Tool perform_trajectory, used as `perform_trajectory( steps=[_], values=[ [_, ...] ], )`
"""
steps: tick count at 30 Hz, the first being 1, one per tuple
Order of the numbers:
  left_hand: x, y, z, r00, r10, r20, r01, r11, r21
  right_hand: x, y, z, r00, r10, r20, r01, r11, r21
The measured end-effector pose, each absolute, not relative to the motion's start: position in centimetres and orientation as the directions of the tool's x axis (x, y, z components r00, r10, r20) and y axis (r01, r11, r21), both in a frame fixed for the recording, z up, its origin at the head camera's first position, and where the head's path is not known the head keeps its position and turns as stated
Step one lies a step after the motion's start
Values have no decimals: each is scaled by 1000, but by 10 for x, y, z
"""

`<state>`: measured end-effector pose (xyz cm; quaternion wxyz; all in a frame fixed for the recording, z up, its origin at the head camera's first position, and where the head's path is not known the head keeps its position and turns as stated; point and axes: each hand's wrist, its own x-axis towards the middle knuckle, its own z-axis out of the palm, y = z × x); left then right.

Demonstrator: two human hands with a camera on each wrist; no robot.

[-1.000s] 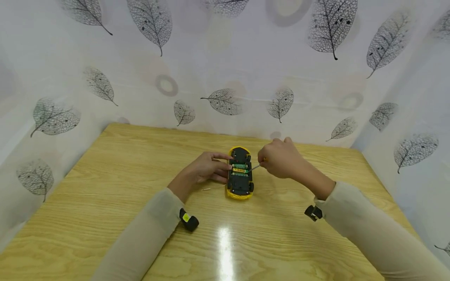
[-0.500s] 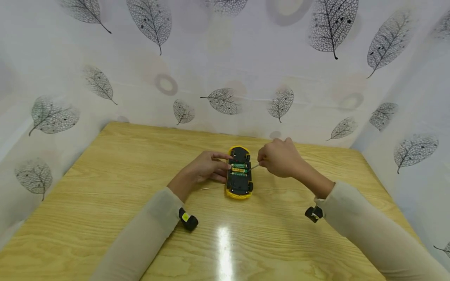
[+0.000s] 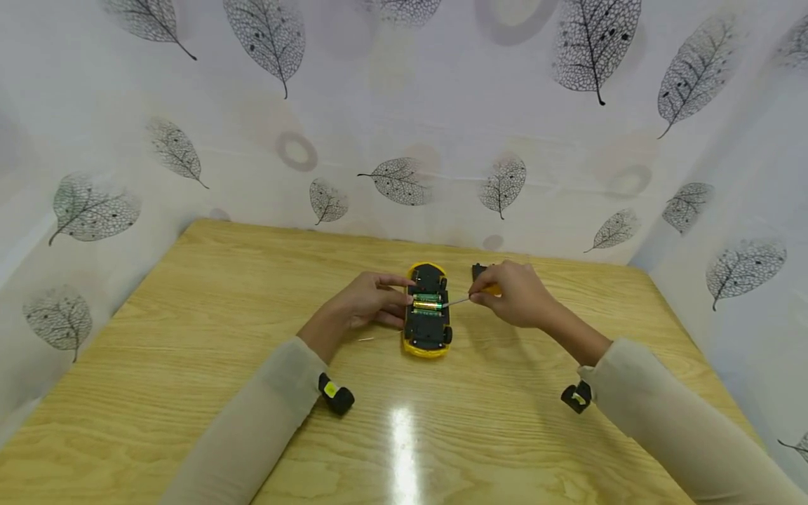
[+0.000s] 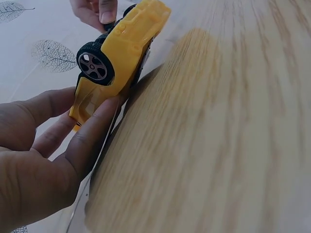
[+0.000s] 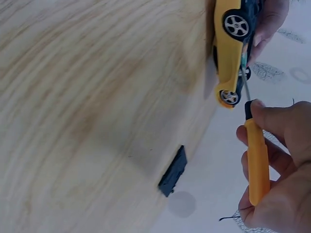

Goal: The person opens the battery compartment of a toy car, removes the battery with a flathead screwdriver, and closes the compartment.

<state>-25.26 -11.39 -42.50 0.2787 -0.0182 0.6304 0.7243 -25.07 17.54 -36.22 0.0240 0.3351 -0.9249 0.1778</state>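
Note:
A yellow toy car (image 3: 426,331) lies upside down on the table, its black underside facing up. Several green and gold batteries (image 3: 427,306) sit in the uncovered compartment across its middle. My left hand (image 3: 372,300) holds the car from its left side; in the left wrist view its fingers (image 4: 92,128) are at the yellow body. From the right, my right hand (image 3: 520,294) grips a screwdriver by its orange handle (image 5: 257,162). The screwdriver's thin metal shaft (image 3: 457,300) slants down to the right end of the middle battery.
Behind the right hand lies a black battery cover (image 5: 173,172), partly hidden by the hand in the head view. A short, thin pale piece (image 3: 366,340) lies left of the car. A leaf-patterned backdrop (image 3: 404,126) stands along the table's back edge.
My right hand has shifted slightly right and turned, so the orange handle and the black cover behind it now show. The left hand and the car stay put.

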Motion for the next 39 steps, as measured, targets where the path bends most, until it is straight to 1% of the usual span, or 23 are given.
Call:
perform_trajectory(
  steps=[2,7,11,18,22,25,29,35,39],
  values=[
    [-252,-115,-425,-845,383,-374,-426,-56,903,-253,179,-368,-771,-611,181,-632,698,-336],
    [-252,-117,-427,-847,387,-366,-422,-68,904,-256,187,-382,-778,-600,187,-613,659,-435],
    [-253,-115,-427,-842,400,-362,-423,-73,903,-256,193,-387,-795,-581,176,-581,646,-495],
    [-253,-114,-428,-846,387,-367,-424,-72,903,-256,198,-398,-824,-552,129,-515,633,-578],
    [-253,-114,-428,-844,388,-371,-429,-72,901,-256,199,-402,-826,-552,113,-493,613,-617],
    [-253,-114,-427,-841,384,-381,-440,-75,895,-255,198,-401,-821,-558,119,-502,608,-615],
    [-253,-114,-427,-840,384,-383,-441,-74,894,-253,198,-394,-818,-562,123,-518,627,-581],
    [-253,-114,-428,-842,379,-384,-441,-72,895,-250,194,-381,-815,-572,97,-530,667,-523],
    [-254,-113,-428,-842,378,-385,-442,-75,894,-247,193,-373,-803,-588,93,-549,670,-499]
  ],
)
